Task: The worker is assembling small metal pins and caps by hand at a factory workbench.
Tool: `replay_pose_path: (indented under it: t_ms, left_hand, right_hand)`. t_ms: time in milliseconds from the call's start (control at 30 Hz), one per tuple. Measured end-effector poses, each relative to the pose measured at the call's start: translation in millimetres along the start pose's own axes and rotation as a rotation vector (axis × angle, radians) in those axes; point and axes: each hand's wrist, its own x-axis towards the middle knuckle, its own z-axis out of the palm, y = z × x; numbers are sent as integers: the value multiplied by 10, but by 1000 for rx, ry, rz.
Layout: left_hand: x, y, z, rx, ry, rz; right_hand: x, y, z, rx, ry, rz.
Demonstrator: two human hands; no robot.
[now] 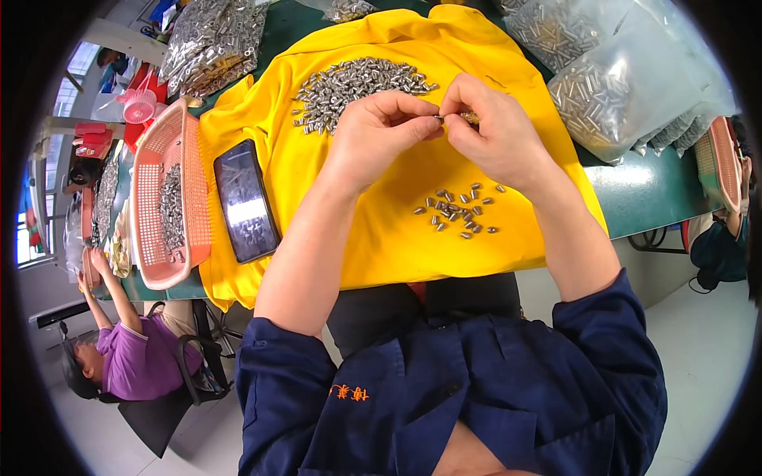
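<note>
Looks like single-piece handwork; left hand pinches a small dark metal piece over yellow cloth, near the heap of small silver metal cylinders; right hand meets it, can't tell its grip; next move likely needs steady fingertips.

Light: bright, even indoors; window at far left washed out | Glare: white patch on phone, pale sheen on green counter, glints on metal pieces and clear bags | Shadows: soft, in folds of yellow cloth | Focus: centre fairly sharp, margins softer | Distortion: fisheye, edges bowed, black rim.
</note>
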Motion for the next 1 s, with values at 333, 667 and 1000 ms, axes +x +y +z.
replay_pose_path:
  t_ms: [333, 667, 1000]
  left_hand:
    - [15, 8, -161, -38, 68, 2]
    - [2, -7, -65, -109, -85, 3]
    - [-25, 16, -32, 70, -37, 57]
  right_hand:
    - [-6, 47, -40, 294, 114, 134]
    - [-18, -15, -27, 190, 26, 27]
    - [-30, -74, 13, -26, 20, -7]
